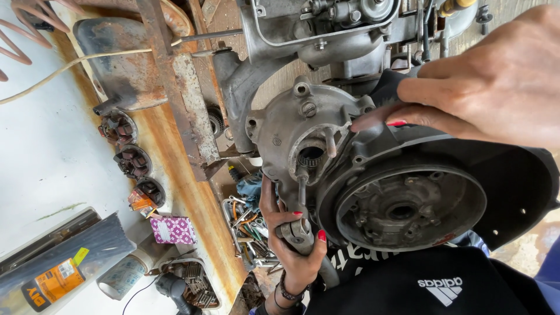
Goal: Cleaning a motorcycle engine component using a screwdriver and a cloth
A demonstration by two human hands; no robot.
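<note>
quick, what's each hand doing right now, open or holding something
Left hand: closed in a grip on a metal tool at the engine casing.
Right hand: open, fingertips resting on the casing, holding nothing.

Soft, even daylight is seen throughout (shadows are faint), with the white surface point(41, 146) at left slightly overexposed and the frame corners stretched.

the engine casing point(303, 125) sits mid-view, its round flywheel housing point(408, 207) to the right. the left hand point(291, 245) grips a tool point(298, 230) below the casing; the right hand point(490, 87) rests on its upper right. a rusted shelf point(186, 192) runs along the left, three coil parts point(133, 160) on it.
</note>
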